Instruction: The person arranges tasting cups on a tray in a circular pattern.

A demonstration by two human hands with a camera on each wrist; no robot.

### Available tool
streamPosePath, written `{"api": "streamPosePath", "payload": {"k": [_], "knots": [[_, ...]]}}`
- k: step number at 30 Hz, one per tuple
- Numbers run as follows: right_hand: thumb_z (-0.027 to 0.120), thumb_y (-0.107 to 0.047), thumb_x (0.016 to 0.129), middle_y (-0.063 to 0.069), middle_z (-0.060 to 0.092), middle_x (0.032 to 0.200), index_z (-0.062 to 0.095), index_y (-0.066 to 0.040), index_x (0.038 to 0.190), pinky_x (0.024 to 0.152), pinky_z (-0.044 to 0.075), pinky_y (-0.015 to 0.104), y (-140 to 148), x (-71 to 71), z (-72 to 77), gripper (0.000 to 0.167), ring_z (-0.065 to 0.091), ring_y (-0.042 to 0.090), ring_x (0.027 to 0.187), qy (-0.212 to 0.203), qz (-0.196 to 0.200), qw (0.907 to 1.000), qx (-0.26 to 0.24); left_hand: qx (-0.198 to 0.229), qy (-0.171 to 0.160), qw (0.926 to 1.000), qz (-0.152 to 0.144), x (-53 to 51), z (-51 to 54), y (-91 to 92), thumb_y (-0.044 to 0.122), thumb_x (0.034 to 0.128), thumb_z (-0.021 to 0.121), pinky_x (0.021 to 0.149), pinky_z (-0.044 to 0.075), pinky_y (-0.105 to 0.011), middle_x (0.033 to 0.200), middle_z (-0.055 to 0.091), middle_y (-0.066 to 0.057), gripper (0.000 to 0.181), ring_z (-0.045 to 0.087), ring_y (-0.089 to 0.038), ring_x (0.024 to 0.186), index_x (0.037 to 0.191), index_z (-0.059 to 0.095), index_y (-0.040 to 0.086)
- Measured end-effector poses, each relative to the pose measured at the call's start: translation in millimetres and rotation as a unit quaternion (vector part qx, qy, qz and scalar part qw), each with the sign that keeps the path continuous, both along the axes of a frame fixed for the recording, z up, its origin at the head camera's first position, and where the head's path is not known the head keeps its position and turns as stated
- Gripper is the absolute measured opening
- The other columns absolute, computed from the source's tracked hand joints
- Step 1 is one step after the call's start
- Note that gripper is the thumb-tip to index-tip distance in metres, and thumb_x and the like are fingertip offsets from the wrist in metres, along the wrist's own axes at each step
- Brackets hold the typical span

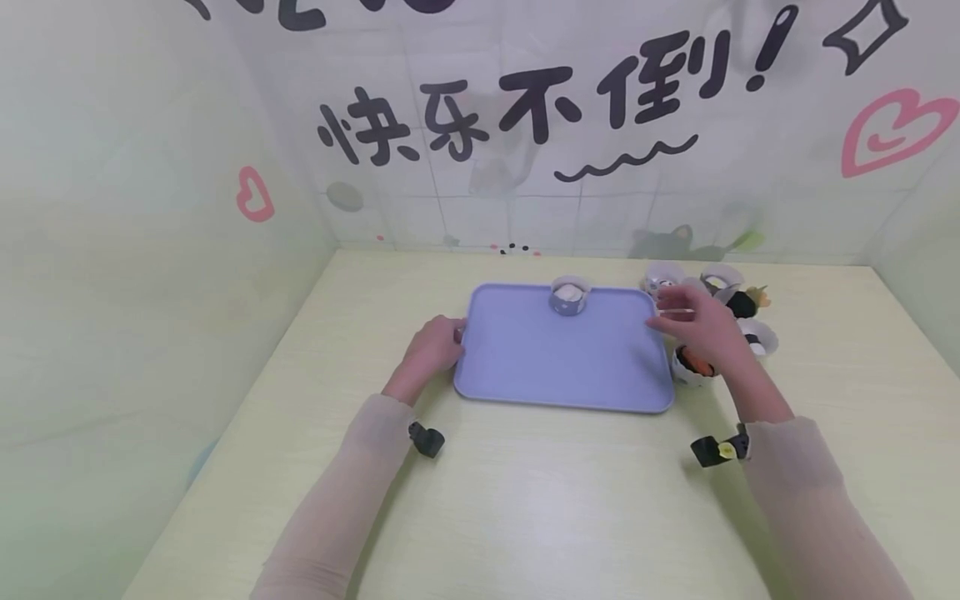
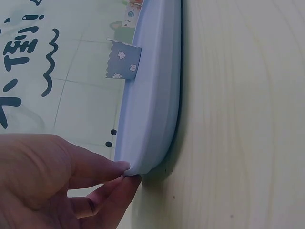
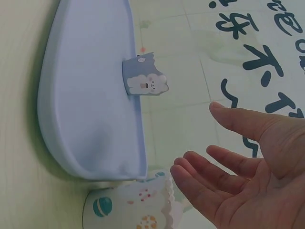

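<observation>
A blue-purple tray [image 1: 555,358] lies on the table, with one small paper cup [image 1: 568,298] near its far edge. That cup has a pale filling and a blue-grey wrapper with a white bear, seen in the right wrist view. My left hand [image 1: 437,343] pinches the tray's left rim between thumb and fingers. Above the tray's right edge, my right hand [image 1: 701,325] hovers with fingers apart and holds nothing. Beside it stands a cup with an orange-topped piece [image 1: 697,363], just off the tray's right side.
More small paper cups [image 1: 757,338] cluster right of the tray, partly hidden by my right hand; a dark item [image 1: 742,303] sits among them. A printed white curtain [image 1: 510,192] hangs behind the pale wooden table [image 1: 540,500].
</observation>
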State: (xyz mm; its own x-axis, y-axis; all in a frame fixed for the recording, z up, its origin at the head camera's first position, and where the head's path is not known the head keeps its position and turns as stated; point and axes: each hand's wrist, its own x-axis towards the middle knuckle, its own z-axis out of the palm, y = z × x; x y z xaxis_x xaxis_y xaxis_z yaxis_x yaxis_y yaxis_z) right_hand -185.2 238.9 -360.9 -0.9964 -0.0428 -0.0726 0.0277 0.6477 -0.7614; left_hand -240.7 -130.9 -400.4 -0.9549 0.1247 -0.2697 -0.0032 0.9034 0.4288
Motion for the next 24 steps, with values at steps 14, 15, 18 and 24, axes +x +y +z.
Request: {"api": "streamPosePath", "payload": {"k": [14, 15, 18, 24], "knots": [[0.064, -0.031, 0.097, 0.027, 0.052, 0.143, 0.044, 0.002, 0.144, 0.08, 0.052, 0.011, 20.4, 14.2, 0.5, 0.061, 0.053, 0.045, 0.129, 0.002, 0.001, 1.0, 0.003, 0.001, 0.001, 1.0, -0.001, 0.1, -0.9, -0.2, 0.005, 0.0932, 0.057, 0.06, 0.045, -0.022, 0.119, 0.067, -0.015, 0.055, 0.058, -0.018, 0.076, 0.147, 0.048, 0.009], [0.064, -0.032, 0.097, 0.027, 0.051, 0.143, 0.044, 0.002, 0.144, 0.077, 0.048, 0.007, 22.1, 15.3, -0.1, 0.061, 0.053, 0.045, 0.13, 0.0, 0.001, 1.0, 0.001, 0.0, 0.001, 1.0, -0.002, 0.2, -1.0, -0.4, 0.005, 0.0932, 0.057, 0.06, 0.045, -0.022, 0.118, 0.067, -0.015, 0.055, 0.057, -0.018, 0.076, 0.147, 0.048, 0.009], [0.063, -0.037, 0.097, 0.026, 0.051, 0.144, 0.046, 0.0, 0.143, 0.084, 0.054, 0.018, 26.1, 18.8, -1.3, 0.062, 0.053, 0.045, 0.129, 0.0, -0.002, 0.9999, 0.01, 0.001, 0.0, 1.0, -0.002, 0.2, -0.9, -0.5, 0.005, 0.0932, 0.057, 0.059, 0.045, -0.022, 0.117, 0.067, -0.015, 0.055, 0.057, -0.017, 0.075, 0.148, 0.048, 0.009], [0.064, -0.048, 0.094, 0.026, 0.053, 0.142, 0.043, -0.001, 0.145, 0.102, 0.047, 0.058, 32.7, 24.6, -1.7, 0.073, 0.051, 0.045, 0.13, -0.007, -0.017, 0.9996, 0.024, 0.005, -0.002, 1.0, -0.002, -0.2, 0.4, -0.2, 0.004, 0.0929, 0.057, 0.057, 0.044, -0.021, 0.122, 0.066, -0.016, 0.056, 0.054, -0.016, 0.07, 0.148, 0.048, 0.009]]}}
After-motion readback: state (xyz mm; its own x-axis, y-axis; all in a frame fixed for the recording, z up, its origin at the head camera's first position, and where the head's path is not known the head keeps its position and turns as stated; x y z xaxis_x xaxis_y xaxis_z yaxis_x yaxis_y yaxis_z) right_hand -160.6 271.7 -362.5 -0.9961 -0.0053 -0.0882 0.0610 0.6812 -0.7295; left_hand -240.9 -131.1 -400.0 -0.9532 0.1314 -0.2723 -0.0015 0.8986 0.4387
